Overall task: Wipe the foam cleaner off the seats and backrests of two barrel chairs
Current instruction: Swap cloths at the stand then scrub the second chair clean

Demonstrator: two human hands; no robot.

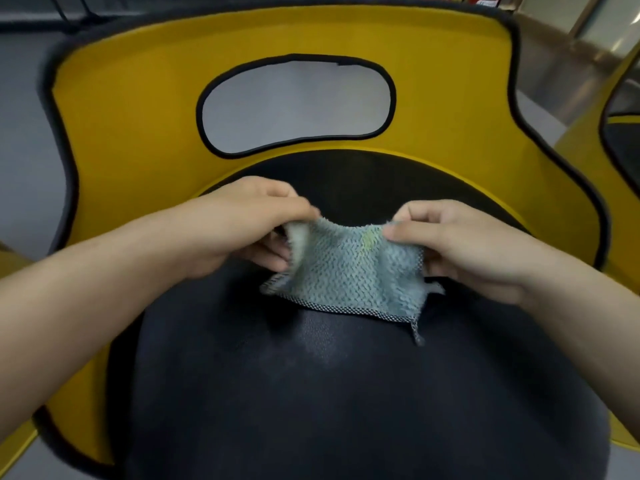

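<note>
The cloth [353, 271] is a blue-green textured square with a speckled hem. It is held above the middle of the black seat [311, 410] of the near chair, and its lower edge hangs close to the seat surface. Contact between the hem and the seat cannot be confirmed.

The left hand [239, 226] holds the upper left corner of the cloth. Its grip is a pinch, with thumb and fingers closed on the fabric. The right hand [460, 244] holds the upper right corner in the same way, thumb on top and fingers curled behind the cloth. The cloth sags between the two hands.

A small yellowish mark [369, 242] shows on the cloth near its upper edge. A short loop tag [417, 336] hangs from the lower right corner.

The seat shows a faint pale patch [318, 344] just below the cloth (foam residue or sheen, it cannot be told which).

The yellow backrest [131, 133] curves round the far side of the seat and has black trim. An oval opening [294, 102] in its centre shows the grey floor [20, 116] beyond.

Part of a second chair [620, 109], yellow with black trim, appears at the right edge.
</note>
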